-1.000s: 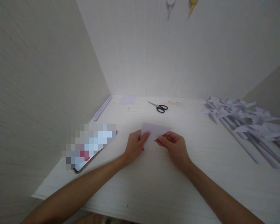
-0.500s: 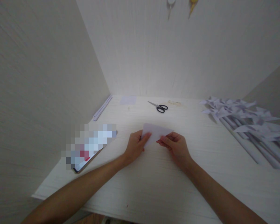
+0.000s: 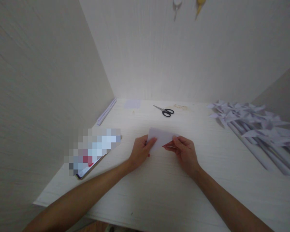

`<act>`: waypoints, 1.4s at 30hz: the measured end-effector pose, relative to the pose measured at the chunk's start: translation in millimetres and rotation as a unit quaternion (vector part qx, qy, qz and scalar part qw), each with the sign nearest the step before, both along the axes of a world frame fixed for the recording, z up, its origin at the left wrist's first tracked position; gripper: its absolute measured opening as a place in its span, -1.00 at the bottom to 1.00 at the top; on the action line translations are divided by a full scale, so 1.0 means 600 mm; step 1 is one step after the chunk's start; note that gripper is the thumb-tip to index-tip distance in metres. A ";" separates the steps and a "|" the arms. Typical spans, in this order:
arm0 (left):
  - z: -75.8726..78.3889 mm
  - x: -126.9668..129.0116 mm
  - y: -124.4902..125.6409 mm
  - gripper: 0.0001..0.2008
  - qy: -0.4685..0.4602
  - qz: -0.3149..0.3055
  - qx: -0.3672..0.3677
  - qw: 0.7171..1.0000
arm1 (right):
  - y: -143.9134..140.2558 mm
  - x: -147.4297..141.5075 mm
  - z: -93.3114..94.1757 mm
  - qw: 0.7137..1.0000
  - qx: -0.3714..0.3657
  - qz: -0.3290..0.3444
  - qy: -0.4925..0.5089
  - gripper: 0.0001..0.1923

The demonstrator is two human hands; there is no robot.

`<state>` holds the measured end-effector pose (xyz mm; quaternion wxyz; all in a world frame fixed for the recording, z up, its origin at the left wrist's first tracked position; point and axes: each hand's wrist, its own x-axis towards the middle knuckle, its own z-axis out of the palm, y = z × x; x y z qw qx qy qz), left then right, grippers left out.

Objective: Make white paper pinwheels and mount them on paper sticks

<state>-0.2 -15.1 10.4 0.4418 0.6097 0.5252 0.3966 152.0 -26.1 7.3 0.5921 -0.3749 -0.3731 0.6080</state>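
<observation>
A small sheet of white paper (image 3: 159, 137) is held up between my two hands, over the middle of the table. My left hand (image 3: 142, 149) grips its left edge, thumb on the near face and the other fingers behind. At the right edge, my right hand (image 3: 183, 149) pinches the paper with the thumb against the fingers; some of those fingertips are hidden by the thumb. Beyond the paper lie scissors (image 3: 167, 112) with black handles, their blades pointing to the left.
On the left rests a phone (image 3: 96, 158), its screen pixelated. Rolled paper sticks (image 3: 106, 111) and a flat paper sheet (image 3: 132, 103) lie at the back left. Several paper pinwheels (image 3: 263, 132) on paper sticks are piled at the right. Walls enclose the table.
My right thumb has shifted up and back toward the paper's right edge, and the right fingers show more beneath it. My left hand and the paper stay nearly in place.
</observation>
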 end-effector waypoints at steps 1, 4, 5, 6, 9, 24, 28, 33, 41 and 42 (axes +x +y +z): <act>0.000 0.000 0.000 -0.64 0.001 0.002 0.002 1.000 | 0.001 0.001 0.000 1.000 0.004 -0.003 -0.013 -0.82; 0.000 -0.001 -0.001 -0.64 0.008 0.008 0.014 1.000 | 0.003 0.004 0.001 0.998 -0.001 -0.041 -0.055 -0.83; 0.000 -0.001 -0.001 -0.65 0.012 0.010 0.019 1.000 | 0.004 0.004 0.002 0.996 -0.005 -0.058 -0.067 -0.83; -0.001 -0.001 -0.002 -0.65 0.015 0.011 0.023 1.000 | 0.004 0.004 0.002 0.994 -0.009 -0.073 -0.078 -0.83; -0.003 -0.002 -0.002 -0.66 0.027 0.010 0.034 0.999 | 0.006 0.003 0.003 0.991 -0.013 -0.093 -0.099 -0.82; 0.009 -0.003 0.000 -0.67 -0.020 -0.031 -0.012 0.999 | 0.003 0.008 0.001 0.998 0.026 -0.053 0.028 -0.89; 0.008 -0.003 -0.002 -0.67 -0.024 -0.038 -0.013 0.999 | 0.004 0.008 0.001 0.998 0.011 -0.039 0.046 -0.87; 0.007 -0.004 -0.002 -0.67 -0.013 -0.042 0.001 0.999 | 0.004 0.006 0.003 0.998 0.023 -0.056 0.017 -0.83; 0.011 0.000 -0.002 -0.68 -0.025 -0.032 -0.010 0.999 | 0.008 0.002 0.001 0.995 0.010 -0.088 0.036 -0.81; 0.012 0.000 -0.003 -0.68 -0.026 -0.026 -0.011 0.999 | 0.008 0.001 0.001 0.997 0.012 -0.079 0.019 -0.80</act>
